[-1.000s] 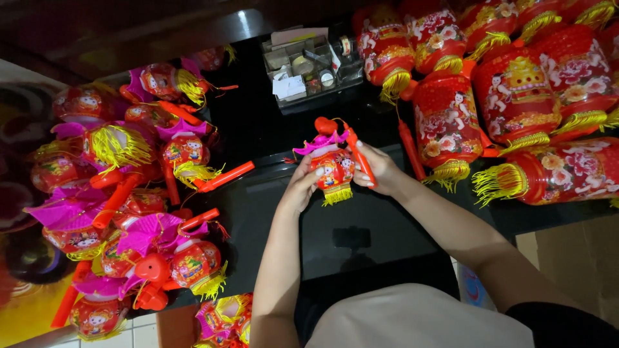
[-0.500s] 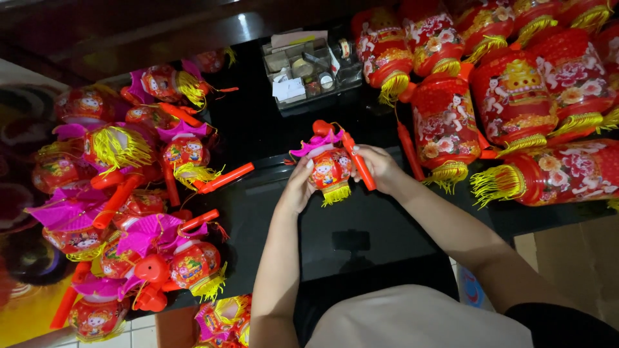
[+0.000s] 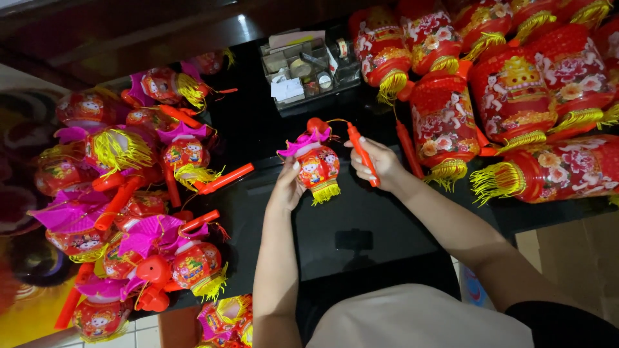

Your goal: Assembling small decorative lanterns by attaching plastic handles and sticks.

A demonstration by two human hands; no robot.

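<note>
compared to a moment back, the little lantern has dropped a touch lower over the black table and my hands have spread apart a bit. my left hand has its fingers closed on the lantern's left side, pink top and yellow fringe showing. my right hand is wrapped around the orange stick, joined to the lantern by a thin cord. clear organizer box with small white packets and tape rolls sits just past it. pile of small lanterns on my left, big red lanterns with flower pictures on my right.
</note>
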